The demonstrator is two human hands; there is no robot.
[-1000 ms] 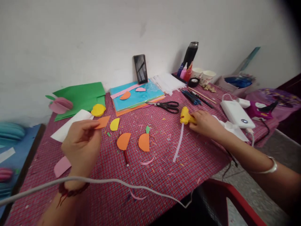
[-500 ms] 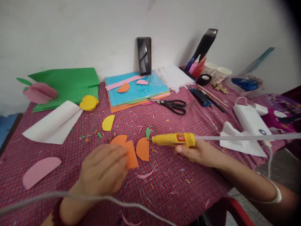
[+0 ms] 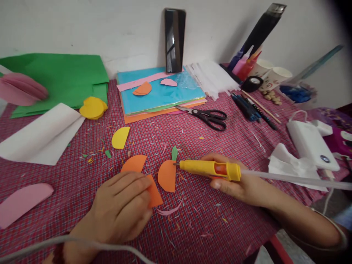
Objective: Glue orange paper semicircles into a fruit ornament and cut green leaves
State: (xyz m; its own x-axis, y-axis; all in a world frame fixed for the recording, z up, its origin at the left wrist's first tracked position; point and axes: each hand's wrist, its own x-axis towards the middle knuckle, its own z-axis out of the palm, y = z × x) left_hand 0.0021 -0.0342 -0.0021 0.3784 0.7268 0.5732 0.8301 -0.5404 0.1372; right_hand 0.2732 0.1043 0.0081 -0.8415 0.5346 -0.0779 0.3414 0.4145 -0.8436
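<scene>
My right hand (image 3: 233,185) is closed around a yellow hot glue gun (image 3: 198,168), with a long translucent glue stick (image 3: 291,178) jutting from its back. The gun's metal nozzle meets the top of the straight edge of an orange paper half circle (image 3: 166,176), beside a small green paper leaf (image 3: 174,153). My left hand (image 3: 123,205) is closed, its fingers on an orange paper piece (image 3: 155,194) that they partly cover. Another orange half circle (image 3: 134,164) lies just beyond those fingers.
Black-handled scissors (image 3: 206,116) lie before a blue paper pack (image 3: 154,102); a phone (image 3: 175,40) leans on the wall. Yellow (image 3: 120,138) and pink (image 3: 26,201) half circles lie leftward. A white cable (image 3: 118,246) crosses the foreground. Crumpled white paper (image 3: 286,165) sits right.
The view has shifted closer. My left hand has drawn the orange piece toward me, uncovering more of the orange half circle behind it. The glue gun's nozzle stays at the other half circle's top.
</scene>
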